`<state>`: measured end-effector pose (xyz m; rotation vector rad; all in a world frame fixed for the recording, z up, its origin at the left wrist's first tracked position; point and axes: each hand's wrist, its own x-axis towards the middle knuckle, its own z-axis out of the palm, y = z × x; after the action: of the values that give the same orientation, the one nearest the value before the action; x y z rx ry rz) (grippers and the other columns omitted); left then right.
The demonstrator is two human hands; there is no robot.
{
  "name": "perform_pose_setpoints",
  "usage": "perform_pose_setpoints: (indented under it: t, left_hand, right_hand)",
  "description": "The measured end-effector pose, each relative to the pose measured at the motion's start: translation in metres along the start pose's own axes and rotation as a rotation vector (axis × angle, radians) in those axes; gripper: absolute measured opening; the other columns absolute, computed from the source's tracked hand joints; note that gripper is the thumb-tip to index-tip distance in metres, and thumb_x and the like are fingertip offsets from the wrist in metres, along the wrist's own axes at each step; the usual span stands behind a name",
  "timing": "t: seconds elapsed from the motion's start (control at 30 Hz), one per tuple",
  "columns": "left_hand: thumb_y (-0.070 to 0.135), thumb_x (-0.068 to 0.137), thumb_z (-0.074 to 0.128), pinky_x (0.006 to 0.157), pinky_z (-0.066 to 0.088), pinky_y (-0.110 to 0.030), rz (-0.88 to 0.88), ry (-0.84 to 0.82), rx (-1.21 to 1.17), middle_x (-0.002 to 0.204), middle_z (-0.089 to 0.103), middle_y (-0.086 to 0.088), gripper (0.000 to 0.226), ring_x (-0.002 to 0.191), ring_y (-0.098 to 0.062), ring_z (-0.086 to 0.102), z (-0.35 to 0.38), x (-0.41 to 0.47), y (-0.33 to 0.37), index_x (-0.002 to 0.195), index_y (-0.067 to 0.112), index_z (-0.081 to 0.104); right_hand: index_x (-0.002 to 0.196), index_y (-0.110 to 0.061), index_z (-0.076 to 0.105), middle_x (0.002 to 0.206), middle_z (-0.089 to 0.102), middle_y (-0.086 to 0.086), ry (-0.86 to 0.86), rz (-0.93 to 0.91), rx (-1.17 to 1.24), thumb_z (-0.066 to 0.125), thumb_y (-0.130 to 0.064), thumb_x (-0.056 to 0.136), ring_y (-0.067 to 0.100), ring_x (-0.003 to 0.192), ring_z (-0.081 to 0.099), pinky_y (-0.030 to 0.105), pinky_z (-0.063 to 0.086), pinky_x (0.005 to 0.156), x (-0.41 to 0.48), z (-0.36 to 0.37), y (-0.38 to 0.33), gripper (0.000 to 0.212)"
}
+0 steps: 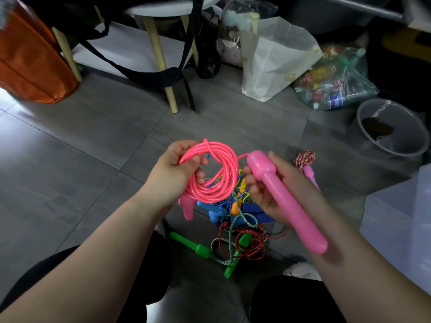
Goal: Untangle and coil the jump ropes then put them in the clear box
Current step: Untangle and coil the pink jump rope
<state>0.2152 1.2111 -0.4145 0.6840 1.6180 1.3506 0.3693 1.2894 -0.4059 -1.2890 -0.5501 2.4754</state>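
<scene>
1. Holding the glossy pink plastic rope coil (210,195) gripped in my left hand (170,169); my right hand (263,198) clasps its long pink plastic handle (288,202).
2. At six o'clock, the colourful rope tangle (242,229) lies unsorted; the clear plastic box (396,217) stands at three o'clock, and I judge most work is left.

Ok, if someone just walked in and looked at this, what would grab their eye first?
The bright pink rope coil, held up at centre frame by the left hand, with the right hand gripping its long pink handle beside it. Just below them, a tangled pile of ropes in blue, green and red lies on the grey floor. An orange bag stands at far left.
</scene>
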Motion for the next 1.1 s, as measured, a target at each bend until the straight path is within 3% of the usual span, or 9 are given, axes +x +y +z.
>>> perform_pose_setpoints:
  t: [0.1,0.17,0.3,0.4,0.5,0.6,0.77,0.93,1.1]
  left_hand:
    - [-0.002,0.095,0.036,0.045,0.044,-0.013,-0.045,-0.011,-0.049,0.064,0.049,-0.002,0.018,0.042,0.0,0.048,0.007,-0.001,-0.004,0.097,0.011,0.048]
    - [-0.001,0.095,0.036,0.046,0.045,-0.013,-0.068,0.004,-0.075,0.062,0.048,-0.002,0.021,0.042,0.0,0.049,0.008,0.0,-0.006,0.091,0.015,0.049]
    - [0.001,0.096,0.037,0.047,0.048,-0.016,-0.099,0.037,-0.166,0.061,0.049,-0.002,0.021,0.044,-0.001,0.054,0.01,-0.001,-0.006,0.088,0.017,0.049]
    - [-0.002,0.093,0.04,0.051,0.051,-0.019,-0.152,0.0,-0.264,0.052,0.056,0.001,0.02,0.045,-0.004,0.058,0.015,-0.003,-0.005,0.089,0.016,0.049]
    - [-0.002,0.091,0.044,0.051,0.051,-0.02,-0.199,-0.098,-0.309,0.05,0.059,-0.001,0.018,0.044,-0.006,0.058,0.025,-0.01,-0.004,0.091,0.015,0.049]
    - [-0.001,0.091,0.044,0.049,0.049,-0.019,-0.178,-0.198,-0.234,0.046,0.058,0.0,0.017,0.043,-0.007,0.055,0.04,-0.022,-0.008,0.091,0.015,0.05]
    - [0.004,0.093,0.043,0.05,0.048,-0.021,-0.186,-0.152,-0.216,0.044,0.056,0.002,0.015,0.043,-0.006,0.054,0.042,-0.017,-0.009,0.093,0.017,0.051]
    - [0.002,0.094,0.041,0.046,0.047,-0.016,-0.18,-0.177,-0.192,0.042,0.056,0.0,0.016,0.04,-0.006,0.053,0.035,-0.015,-0.011,0.087,0.013,0.051]
    - [0.003,0.093,0.04,0.044,0.047,-0.017,-0.215,-0.2,-0.25,0.044,0.054,0.001,0.02,0.039,-0.008,0.053,0.024,-0.008,-0.009,0.074,0.007,0.043]
  right_hand:
    - [0.072,-0.001,0.058,0.053,0.054,0.001,-0.046,-0.064,0.019,0.034,-0.036,0.092,0.007,0.035,0.038,0.011,0.026,0.034,-0.002,0.002,0.002,0.046]
    - [0.077,-0.002,0.055,0.062,0.054,0.002,-0.106,-0.105,0.021,0.049,-0.026,0.076,0.006,0.033,0.032,0.011,0.02,0.034,-0.004,0.003,-0.002,0.024]
    - [0.092,0.001,0.054,0.077,0.057,0.009,-0.324,-0.196,0.154,0.079,-0.014,0.043,0.005,0.037,0.042,0.015,0.035,0.03,-0.003,0.001,0.0,0.057]
    - [0.088,-0.001,0.057,0.073,0.056,0.013,-0.251,-0.302,0.273,0.089,-0.016,0.035,0.01,0.044,0.052,0.017,0.043,0.038,-0.001,0.006,0.008,0.064]
    - [0.086,-0.013,0.051,0.061,0.048,0.006,0.158,-0.466,-0.003,0.071,-0.009,0.07,0.005,0.039,0.046,0.014,0.038,0.037,0.001,0.013,0.01,0.025]
    - [0.103,-0.011,0.045,0.052,0.042,-0.001,0.434,-0.659,-0.166,0.042,0.006,0.087,0.0,0.03,0.034,0.012,0.026,0.03,0.011,0.012,0.006,0.024]
    - [0.083,-0.026,0.06,0.068,0.051,-0.004,0.372,-0.69,-0.385,0.042,0.006,0.087,0.001,0.033,0.035,0.012,0.028,0.035,0.01,0.014,0.009,0.037]
    - [0.074,-0.018,0.056,0.065,0.051,0.0,0.338,-0.467,-0.403,0.048,-0.007,0.089,0.006,0.048,0.044,0.016,0.036,0.044,0.022,0.001,0.008,0.021]
    - [0.067,-0.017,0.056,0.062,0.055,-0.001,0.231,-0.326,-0.642,0.044,-0.018,0.094,0.011,0.059,0.05,0.023,0.044,0.058,0.029,-0.011,0.018,0.03]
